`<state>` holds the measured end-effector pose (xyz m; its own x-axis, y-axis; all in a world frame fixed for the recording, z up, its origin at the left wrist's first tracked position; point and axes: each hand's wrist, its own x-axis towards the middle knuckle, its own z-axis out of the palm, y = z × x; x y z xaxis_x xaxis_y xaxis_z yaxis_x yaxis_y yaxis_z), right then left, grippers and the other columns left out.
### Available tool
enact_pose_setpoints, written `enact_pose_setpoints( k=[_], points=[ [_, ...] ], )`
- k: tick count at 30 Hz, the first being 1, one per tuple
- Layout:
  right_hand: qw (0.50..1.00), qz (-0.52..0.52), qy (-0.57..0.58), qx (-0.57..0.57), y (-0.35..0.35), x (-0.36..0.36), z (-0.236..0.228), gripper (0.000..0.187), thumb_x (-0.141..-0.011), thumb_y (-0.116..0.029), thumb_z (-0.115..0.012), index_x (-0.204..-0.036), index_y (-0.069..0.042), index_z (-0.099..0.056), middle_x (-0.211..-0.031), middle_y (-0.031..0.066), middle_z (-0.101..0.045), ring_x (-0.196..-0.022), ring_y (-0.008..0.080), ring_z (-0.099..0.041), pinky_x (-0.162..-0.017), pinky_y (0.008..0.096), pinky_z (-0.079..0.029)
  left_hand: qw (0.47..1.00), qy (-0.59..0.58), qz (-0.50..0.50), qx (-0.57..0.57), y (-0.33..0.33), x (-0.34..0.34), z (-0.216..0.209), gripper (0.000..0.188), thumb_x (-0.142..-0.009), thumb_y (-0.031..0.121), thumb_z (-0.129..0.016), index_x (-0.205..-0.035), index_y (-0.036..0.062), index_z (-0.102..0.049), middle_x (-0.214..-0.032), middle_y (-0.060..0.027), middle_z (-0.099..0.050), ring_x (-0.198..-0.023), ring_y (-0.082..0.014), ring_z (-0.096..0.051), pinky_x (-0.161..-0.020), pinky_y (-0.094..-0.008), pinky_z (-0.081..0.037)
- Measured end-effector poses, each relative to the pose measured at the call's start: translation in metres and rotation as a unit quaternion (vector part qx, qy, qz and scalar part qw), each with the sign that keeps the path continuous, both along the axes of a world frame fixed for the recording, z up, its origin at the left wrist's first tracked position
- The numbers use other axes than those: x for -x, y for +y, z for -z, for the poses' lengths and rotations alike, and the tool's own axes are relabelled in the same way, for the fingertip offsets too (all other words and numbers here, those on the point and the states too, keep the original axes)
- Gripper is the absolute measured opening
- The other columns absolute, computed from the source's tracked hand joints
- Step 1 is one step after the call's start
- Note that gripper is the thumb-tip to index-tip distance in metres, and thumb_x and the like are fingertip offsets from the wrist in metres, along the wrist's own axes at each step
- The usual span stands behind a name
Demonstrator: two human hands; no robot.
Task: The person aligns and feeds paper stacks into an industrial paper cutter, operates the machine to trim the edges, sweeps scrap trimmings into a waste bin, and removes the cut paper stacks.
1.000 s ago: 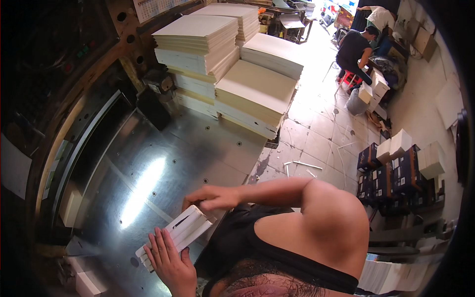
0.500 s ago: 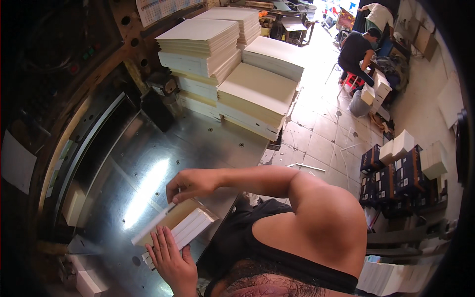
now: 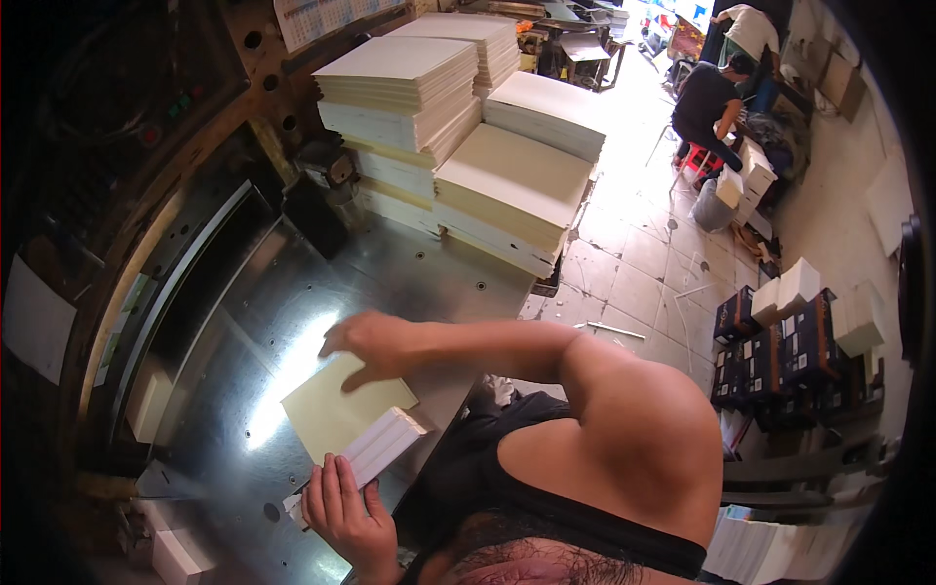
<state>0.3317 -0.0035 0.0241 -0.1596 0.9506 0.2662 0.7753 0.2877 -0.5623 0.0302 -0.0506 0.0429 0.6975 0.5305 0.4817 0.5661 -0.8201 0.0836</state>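
My left hand (image 3: 343, 515) is closed over the lower left end of a long white paper block (image 3: 375, 448), fingers on its top and thumb along its near side. Faint lines along the block suggest several pieces lying side by side. Beyond the block, a cream sheet or cover (image 3: 327, 414) lies flat on the metal table (image 3: 390, 278). Over the far edge of that sheet is my right hand (image 3: 375, 346), blurred by motion, thumb apart from the fingers and nothing visible in it.
Tall stacks of cream paper (image 3: 507, 185) stand at the table's far end. Along the left runs a machine with a dark slot (image 3: 185, 312). Dark boxes (image 3: 770, 351) topped with paper blocks sit on the floor at right. Farther back, a person (image 3: 707, 102) sits on a red stool.
My right hand has let go of the raised edge it held and moved slightly away. The cream surface, earlier tilted up, now lies flat. My left hand's fingers have drawn in on the block.
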Motion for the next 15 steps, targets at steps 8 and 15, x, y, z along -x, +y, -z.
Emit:
enact_pose_setpoints(
  k=[8,15],
  points=[
    [0.884,-0.358,0.218,0.208,-0.011,0.017,-0.037,0.056,-0.091,-0.029,-0.077,-0.136,-0.001,-0.064,-0.125,0.0191,-0.071,-0.103,0.0304,-0.072,-0.09,0.0392,-0.057,1.0,-0.003,-0.016,-0.023,-0.004,-0.003,0.001,0.046,-0.107,0.038,-0.053,-0.132,0.0023,-0.068,-0.138,-0.0131,-0.065,-0.129,-0.0346,-0.059,-0.112,-0.0516,-0.037],
    [0.893,-0.325,0.239,0.197,-0.01,0.018,-0.036,0.044,-0.091,-0.021,-0.073,-0.129,0.001,-0.07,-0.117,0.0171,-0.075,-0.105,0.0242,-0.071,-0.093,0.0356,-0.054,0.998,-0.052,-0.018,-0.029,-0.008,-0.004,0.004,0.04,-0.103,0.036,-0.06,-0.127,0.0046,-0.07,-0.127,-0.0105,-0.068,-0.122,-0.032,-0.06,-0.111,-0.0536,-0.037]
  ],
)
